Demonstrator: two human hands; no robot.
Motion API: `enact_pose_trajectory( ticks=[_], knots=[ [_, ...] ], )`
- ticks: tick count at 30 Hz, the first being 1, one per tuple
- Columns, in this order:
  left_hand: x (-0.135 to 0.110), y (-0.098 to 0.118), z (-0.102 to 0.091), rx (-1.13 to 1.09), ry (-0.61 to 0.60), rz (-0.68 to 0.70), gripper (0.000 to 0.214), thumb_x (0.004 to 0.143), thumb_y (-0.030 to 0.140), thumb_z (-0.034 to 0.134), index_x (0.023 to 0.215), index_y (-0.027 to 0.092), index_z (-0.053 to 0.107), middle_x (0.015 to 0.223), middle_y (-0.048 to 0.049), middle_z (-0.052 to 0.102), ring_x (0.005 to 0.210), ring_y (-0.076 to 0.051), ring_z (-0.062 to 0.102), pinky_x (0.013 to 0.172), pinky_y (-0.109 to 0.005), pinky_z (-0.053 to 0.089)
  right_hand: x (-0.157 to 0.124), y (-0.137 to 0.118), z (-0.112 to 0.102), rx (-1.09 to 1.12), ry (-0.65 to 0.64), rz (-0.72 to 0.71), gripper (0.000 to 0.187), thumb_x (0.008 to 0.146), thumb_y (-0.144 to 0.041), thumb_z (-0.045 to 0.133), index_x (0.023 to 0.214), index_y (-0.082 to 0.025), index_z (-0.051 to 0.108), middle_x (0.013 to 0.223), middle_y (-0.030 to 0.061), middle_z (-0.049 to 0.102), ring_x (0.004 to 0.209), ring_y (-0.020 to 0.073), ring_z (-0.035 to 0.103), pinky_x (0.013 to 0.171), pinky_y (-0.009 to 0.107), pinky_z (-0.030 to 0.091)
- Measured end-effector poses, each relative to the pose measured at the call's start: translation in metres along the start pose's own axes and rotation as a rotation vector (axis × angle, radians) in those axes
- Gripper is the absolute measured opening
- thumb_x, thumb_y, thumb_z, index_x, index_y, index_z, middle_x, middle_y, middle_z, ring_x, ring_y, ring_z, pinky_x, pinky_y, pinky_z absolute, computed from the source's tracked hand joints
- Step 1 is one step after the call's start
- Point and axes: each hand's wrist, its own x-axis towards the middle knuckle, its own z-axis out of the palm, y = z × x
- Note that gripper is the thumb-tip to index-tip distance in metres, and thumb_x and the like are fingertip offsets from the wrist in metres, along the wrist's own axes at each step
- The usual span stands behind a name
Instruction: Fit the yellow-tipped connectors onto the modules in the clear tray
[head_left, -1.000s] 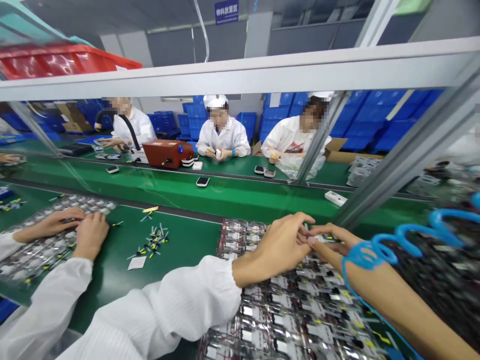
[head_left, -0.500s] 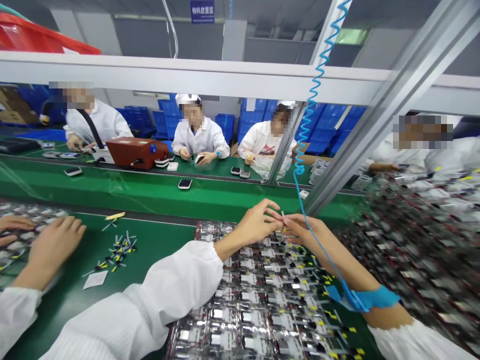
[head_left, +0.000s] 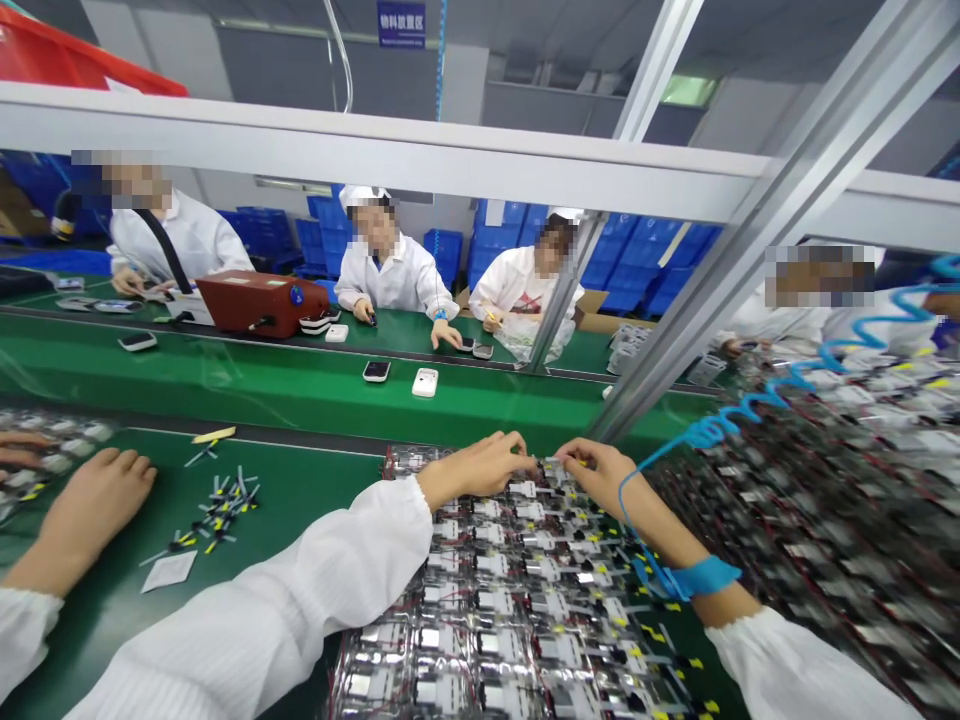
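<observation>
Lowered since the earlier frame, the left hand [head_left: 484, 466] and right hand [head_left: 600, 474] curl, fingertips nearly pinched, over wired parts [head_left: 495, 601] trayed beneath; any hold is unclear. Pulling back, the blue coiled cord [head_left: 705, 432] could snag parts.

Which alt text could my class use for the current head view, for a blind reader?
A person's left hand and right hand work close together over a clear plastic tray of electronic parts on a green bench; a blue strap circles the right wrist. White-coated people work opposite.
</observation>
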Motion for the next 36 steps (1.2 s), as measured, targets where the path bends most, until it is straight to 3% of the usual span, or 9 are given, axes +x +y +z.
enact_pose_trajectory(
  ticks=[6, 12, 17, 22, 36],
  knots=[
    [-0.002, 0.006, -0.002, -0.025, 0.065, -0.018, 0.037, 0.087, 0.003, 0.045, 0.115, 0.023, 0.059, 0.115, -0.0067, 0.052, 0.101, -0.021, 0.056, 0.092, -0.031, 0.044, 0.004, 0.005, 0.011, -0.026, -0.086, -0.078, 0.031, 0.095, -0.045, 0.055, 0.099, -0.017, 0.068, 0.082, 0.0032, 0.065, 0.075, 0.0186, 0.061, 0.073, 0.033, 0.049],
    [-0.005, 0.007, -0.004, -0.107, 0.127, -0.044, 0.016, 0.093, 0.024, 0.056, 0.109, 0.022, 0.058, 0.104, -0.0033, 0.059, 0.097, -0.019, 0.060, 0.087, -0.027, 0.046, 0.009, 0.011, 0.018, -0.040, -0.125, -0.086, 0.027, 0.092, -0.043, 0.064, 0.094, -0.017, 0.069, 0.084, 0.0031, 0.066, 0.081, 0.0200, 0.063, 0.079, 0.036, 0.050],
    [-0.002, 0.000, 0.005, -0.144, 0.157, -0.109, 0.029, 0.092, 0.029, 0.063, 0.119, 0.019, 0.057, 0.111, -0.0061, 0.063, 0.103, -0.022, 0.061, 0.088, -0.029, 0.046, 0.010, 0.008, 0.023, -0.041, -0.142, -0.082, 0.027, 0.096, -0.042, 0.063, 0.092, -0.016, 0.068, 0.081, 0.0007, 0.065, 0.076, 0.0181, 0.062, 0.076, 0.034, 0.051],
    [-0.001, -0.002, 0.007, -0.151, 0.163, -0.131, 0.023, 0.092, 0.031, 0.064, 0.113, 0.021, 0.065, 0.107, -0.0057, 0.065, 0.100, -0.022, 0.063, 0.085, -0.029, 0.046, 0.009, 0.002, 0.024, -0.039, -0.164, -0.075, 0.027, 0.099, -0.042, 0.062, 0.093, -0.015, 0.067, 0.078, -0.0002, 0.064, 0.074, 0.0172, 0.063, 0.076, 0.034, 0.052],
    [0.000, 0.001, 0.007, -0.177, 0.164, -0.192, 0.027, 0.091, 0.031, 0.067, 0.115, 0.020, 0.065, 0.107, -0.0060, 0.068, 0.101, -0.023, 0.064, 0.087, -0.030, 0.047, 0.007, 0.001, 0.029, -0.058, -0.168, -0.062, 0.025, 0.098, -0.039, 0.064, 0.093, -0.015, 0.069, 0.084, 0.0014, 0.068, 0.079, 0.0181, 0.065, 0.078, 0.035, 0.053]
  ],
)
